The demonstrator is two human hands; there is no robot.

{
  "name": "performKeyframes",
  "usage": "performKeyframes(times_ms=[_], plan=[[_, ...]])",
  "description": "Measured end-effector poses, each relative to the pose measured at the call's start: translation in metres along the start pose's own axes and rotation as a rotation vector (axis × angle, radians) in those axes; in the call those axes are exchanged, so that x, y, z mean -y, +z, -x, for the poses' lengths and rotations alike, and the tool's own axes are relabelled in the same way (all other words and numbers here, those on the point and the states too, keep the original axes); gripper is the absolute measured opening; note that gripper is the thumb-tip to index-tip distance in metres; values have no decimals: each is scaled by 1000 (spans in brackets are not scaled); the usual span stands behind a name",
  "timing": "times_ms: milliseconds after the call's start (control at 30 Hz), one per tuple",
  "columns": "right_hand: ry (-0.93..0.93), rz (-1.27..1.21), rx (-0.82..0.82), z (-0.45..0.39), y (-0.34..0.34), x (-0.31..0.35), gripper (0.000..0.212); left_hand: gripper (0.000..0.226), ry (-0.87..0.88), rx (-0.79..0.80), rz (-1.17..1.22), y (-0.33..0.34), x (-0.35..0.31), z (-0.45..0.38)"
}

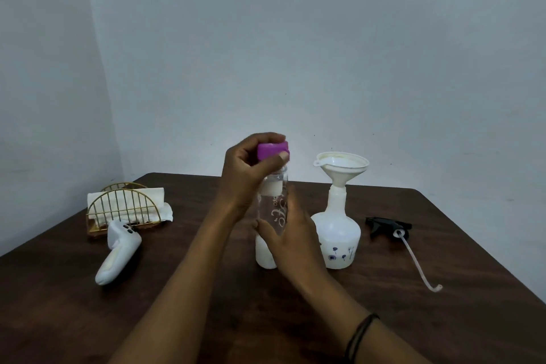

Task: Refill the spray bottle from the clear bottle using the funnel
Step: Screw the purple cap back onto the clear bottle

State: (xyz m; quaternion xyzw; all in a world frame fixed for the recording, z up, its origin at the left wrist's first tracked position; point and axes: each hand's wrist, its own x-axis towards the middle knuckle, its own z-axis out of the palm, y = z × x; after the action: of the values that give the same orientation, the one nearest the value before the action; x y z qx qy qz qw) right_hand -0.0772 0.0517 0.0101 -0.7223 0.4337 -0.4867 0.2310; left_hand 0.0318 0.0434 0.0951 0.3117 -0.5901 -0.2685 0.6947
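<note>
Bare table (206,304) in front – clear bottle (273,216) just beside funnel-topped spray bottle (336,233); sprayer head (387,226) right.

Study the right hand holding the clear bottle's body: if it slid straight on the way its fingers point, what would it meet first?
The right hand points up and left across the clear bottle. Past it, the left hand gripping the purple cap comes first, though depth is uncertain.

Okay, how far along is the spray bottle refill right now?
Done: white funnel sits in the white spray bottle; black trigger head lies off. In hand: left hand on the purple cap, right hand steadying the clear bottle. Left: pouring, refitting the trigger.
</note>
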Motion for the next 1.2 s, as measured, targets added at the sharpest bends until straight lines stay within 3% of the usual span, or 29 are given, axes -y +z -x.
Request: performKeyframes(times_ms=[167, 367, 567, 767, 967, 1100, 1200], plan=[[22, -54, -8, -2, 0, -3, 63, 27, 54, 75, -170, -5, 4, 1], [32, -70, 22, -5, 2, 2, 74, 30, 70, -35, -294, -5, 11, -4], [31, -9, -4, -3, -2, 7, 64, 27, 73, -77, -125, -3, 14, -1], [12, 64, -34, 0, 0, 10, 63, 21, 83, -52, -106, -8, 16, -3], [17, 72, -28, -1, -1, 11, 69, 20, -37, -42, 99, -2, 18, -2], [18, 53, -18, 0, 0, 10, 69, 36, -129, -55, 229, -4, 26, -5], [24, 42, -15, -1, 1, 8, 69, 60, -75, -79, 92, 1, 28, -2]])
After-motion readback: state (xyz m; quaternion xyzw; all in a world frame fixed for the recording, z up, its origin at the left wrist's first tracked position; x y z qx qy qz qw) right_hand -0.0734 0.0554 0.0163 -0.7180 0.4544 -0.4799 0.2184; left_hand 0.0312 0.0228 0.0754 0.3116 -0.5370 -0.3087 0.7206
